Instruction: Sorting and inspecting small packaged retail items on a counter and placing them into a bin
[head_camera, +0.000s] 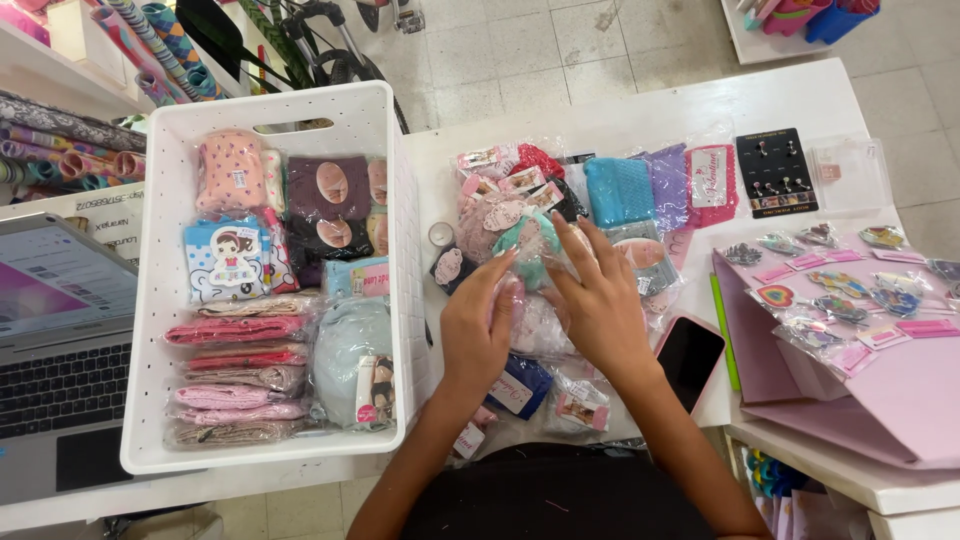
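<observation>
Left hand (478, 325): fingers bent, pressing the left side of a clear plastic packet (535, 322) at frame centre.
Right hand (597, 295): spread flat on the same packet's right side.
Around them: heap of small bagged items (560, 215) just above.
Right: pink-cased phone (689, 361).
Left: white basket (160, 300) of folded packets.
Far left: laptop (55, 350).

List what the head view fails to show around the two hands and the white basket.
- Clear plastic packet under the left hand and right hand: contents covered by both hands.
- Grey laptop: cut off by the left edge.
- Lower packets in the white plastic basket: buried under upper ones.
</observation>
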